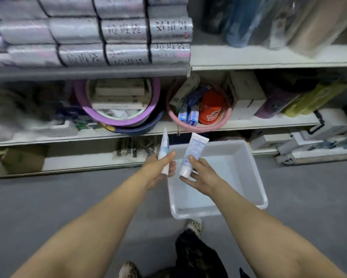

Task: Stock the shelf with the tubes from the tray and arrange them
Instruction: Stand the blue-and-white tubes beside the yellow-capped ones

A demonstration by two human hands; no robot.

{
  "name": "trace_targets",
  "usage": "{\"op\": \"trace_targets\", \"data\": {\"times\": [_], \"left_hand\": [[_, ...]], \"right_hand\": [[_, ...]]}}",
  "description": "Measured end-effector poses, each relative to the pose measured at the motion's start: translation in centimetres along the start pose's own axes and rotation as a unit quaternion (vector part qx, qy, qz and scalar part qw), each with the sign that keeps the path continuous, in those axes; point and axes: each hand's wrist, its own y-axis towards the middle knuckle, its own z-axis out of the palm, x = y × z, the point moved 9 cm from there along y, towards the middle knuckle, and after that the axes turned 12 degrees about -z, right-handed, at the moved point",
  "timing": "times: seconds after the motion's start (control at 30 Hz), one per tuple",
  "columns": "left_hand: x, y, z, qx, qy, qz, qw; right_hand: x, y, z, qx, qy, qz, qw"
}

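Both hands are up over the tray (248,169), which sits on the grey floor (88,197) in front of the shelf (259,123). The left hand (158,171) hangs above the tray's far left corner, thumb and fingers curled round the lower half of a tube (164,147), crimped end pointing up, seen nearly edge-on. The right hand (202,175), over the tray's far half, pinches a second tube (193,151) near its white cap between thumb and fingertips. This one shows its printed face and leans a little right, crimp uppermost. The two tubes are near each other but apart. Beyond the tray, on the shelf board above it, a pink basin (214,127) holds boxes (192,117) and an orange tub (210,111); a purple basin (87,110) lies further left of the tray
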Motion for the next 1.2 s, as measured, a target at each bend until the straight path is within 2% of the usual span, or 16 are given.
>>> {"op": "trace_targets", "data": {"times": [0.2, 0.4, 0.57, 0.63, 0.8, 0.93, 1.07, 1.2], "left_hand": [[-7.5, -12.6, -10.7, -0.058, 0.075, 0.165, 0.982], [-13.8, -23.8, -20.6, -0.075, -0.024, 0.245, 0.966], [-19.1, -33.5, -26.7, -0.08, -0.029, 0.357, 0.93], [-21.6, -36.4, -29.1, -0.104, -0.02, 0.396, 0.912], [-28.5, -41.6, -34.6, -0.177, -0.051, 0.433, 0.882], [-34.9, -46.2, -38.1, -0.267, -0.06, 0.49, 0.828], [-41.1, -50.8, -41.0, -0.361, -0.021, 0.528, 0.769], [-46.9, -53.8, -41.4, -0.434, 0.061, 0.546, 0.714]], "right_hand": [[2.3, -5.3, 15.9, 0.074, -0.006, -0.106, 0.992], [6.7, -11.3, 30.8, 0.152, -0.013, -0.184, 0.971], [9.7, -16.2, 42.6, 0.235, -0.017, -0.228, 0.945], [11.2, -17.5, 46.5, 0.249, -0.028, -0.253, 0.934], [16.3, -19.2, 55.4, 0.277, -0.064, -0.329, 0.901], [20.9, -20.5, 62.6, 0.308, -0.06, -0.386, 0.868], [26.0, -22.1, 69.0, 0.315, -0.05, -0.434, 0.843], [32.2, -22.0, 73.0, 0.263, -0.066, -0.52, 0.81]]}}
